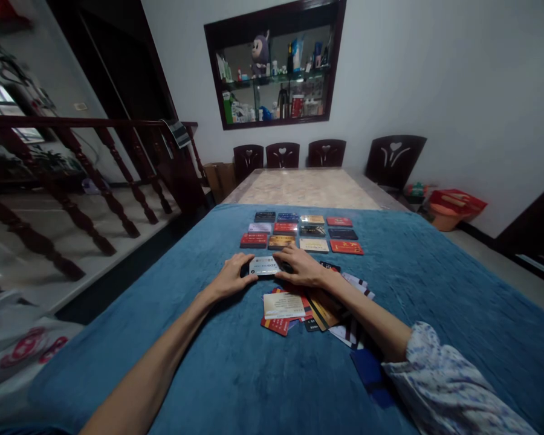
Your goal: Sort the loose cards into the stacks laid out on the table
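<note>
- Head view: the left hand (230, 273) meets the left end of a pale card (263, 264), its thumb and fingers moderately parted and holding that end by the edges.
- The right hand (301, 267) has hold of the card's right end, fingers bent over it.
- The pale card lies between both hands, on the near side of three rows of cards (315, 244), four to a row.
- Nearer, partly beneath the right forearm, loose cards (284, 307) overlap in a spread pile.
- A dark blue flat item (367, 368) lies beside the right sleeve (448, 380).
- Blue cloth (190, 368) covers the near part of the surface (294, 186).
</note>
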`<act>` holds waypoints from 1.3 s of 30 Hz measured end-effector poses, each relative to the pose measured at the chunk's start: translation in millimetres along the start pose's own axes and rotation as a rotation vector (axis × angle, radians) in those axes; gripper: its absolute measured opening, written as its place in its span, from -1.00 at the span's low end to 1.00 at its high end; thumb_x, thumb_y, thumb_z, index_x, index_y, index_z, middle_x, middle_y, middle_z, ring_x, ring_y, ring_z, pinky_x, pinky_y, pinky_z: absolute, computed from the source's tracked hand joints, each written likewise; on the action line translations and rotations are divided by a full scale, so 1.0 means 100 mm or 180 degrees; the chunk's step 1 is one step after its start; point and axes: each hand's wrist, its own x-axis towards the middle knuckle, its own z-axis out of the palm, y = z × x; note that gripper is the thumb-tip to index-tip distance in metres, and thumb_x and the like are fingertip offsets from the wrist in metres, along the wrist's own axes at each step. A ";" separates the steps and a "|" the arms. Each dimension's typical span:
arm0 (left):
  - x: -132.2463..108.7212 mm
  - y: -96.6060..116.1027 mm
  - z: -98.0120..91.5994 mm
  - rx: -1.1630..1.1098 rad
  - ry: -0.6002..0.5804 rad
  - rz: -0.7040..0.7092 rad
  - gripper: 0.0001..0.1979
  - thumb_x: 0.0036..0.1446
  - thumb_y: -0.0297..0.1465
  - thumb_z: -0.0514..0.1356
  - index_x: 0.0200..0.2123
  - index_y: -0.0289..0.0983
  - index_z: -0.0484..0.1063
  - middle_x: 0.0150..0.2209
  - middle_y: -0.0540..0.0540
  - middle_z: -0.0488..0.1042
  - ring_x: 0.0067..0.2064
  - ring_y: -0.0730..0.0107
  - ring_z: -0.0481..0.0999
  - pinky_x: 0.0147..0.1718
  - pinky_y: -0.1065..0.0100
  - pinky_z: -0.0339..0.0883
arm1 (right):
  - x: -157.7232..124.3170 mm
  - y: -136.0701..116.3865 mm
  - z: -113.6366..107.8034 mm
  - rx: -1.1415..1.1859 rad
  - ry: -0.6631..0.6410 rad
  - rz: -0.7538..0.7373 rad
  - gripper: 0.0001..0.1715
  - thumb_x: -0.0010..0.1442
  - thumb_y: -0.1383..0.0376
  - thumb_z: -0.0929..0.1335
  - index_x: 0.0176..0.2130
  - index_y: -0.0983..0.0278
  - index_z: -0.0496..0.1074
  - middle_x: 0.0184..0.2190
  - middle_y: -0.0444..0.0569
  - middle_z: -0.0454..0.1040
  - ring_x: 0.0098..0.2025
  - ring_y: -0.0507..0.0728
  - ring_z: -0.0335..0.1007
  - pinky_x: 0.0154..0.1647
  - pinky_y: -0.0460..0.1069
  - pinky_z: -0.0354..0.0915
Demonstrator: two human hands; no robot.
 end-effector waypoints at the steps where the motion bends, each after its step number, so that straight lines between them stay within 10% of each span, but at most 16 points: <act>1: 0.00 0.00 0.00 0.0028 -0.0010 0.0007 -0.50 0.10 -0.32 0.30 0.12 -0.31 0.41 -0.02 -0.23 0.49 0.03 0.08 0.47 0.08 0.06 0.32 | 0.00 0.01 0.01 -0.0001 0.0002 -0.0010 -0.51 0.21 0.12 0.39 0.05 0.34 0.42 -0.11 0.16 0.47 -0.03 0.27 0.25 -0.02 0.12 0.24; 20: 0.14 0.18 -0.27 0.0580 -0.0325 0.0057 -0.53 0.08 -0.40 0.31 0.09 -0.22 0.42 0.05 -0.20 0.40 0.13 0.04 0.37 0.12 -0.01 0.22 | 0.12 0.07 -0.15 -0.0163 -0.0064 -0.0041 -0.53 0.14 0.10 0.44 -0.01 0.28 0.48 -0.06 0.15 0.43 -0.01 0.28 0.20 -0.04 0.15 0.25; 39: 0.78 0.00 -0.56 0.1450 -0.0532 0.0027 -0.61 0.10 -0.45 0.21 0.04 -0.21 0.43 0.02 -0.23 0.39 0.11 -0.05 0.29 0.04 -0.06 0.17 | 0.69 0.13 -0.51 -0.0597 -0.0402 0.0336 -0.62 0.17 0.06 0.42 -0.12 0.26 0.53 -0.07 0.15 0.42 0.01 0.31 0.21 -0.11 0.10 0.24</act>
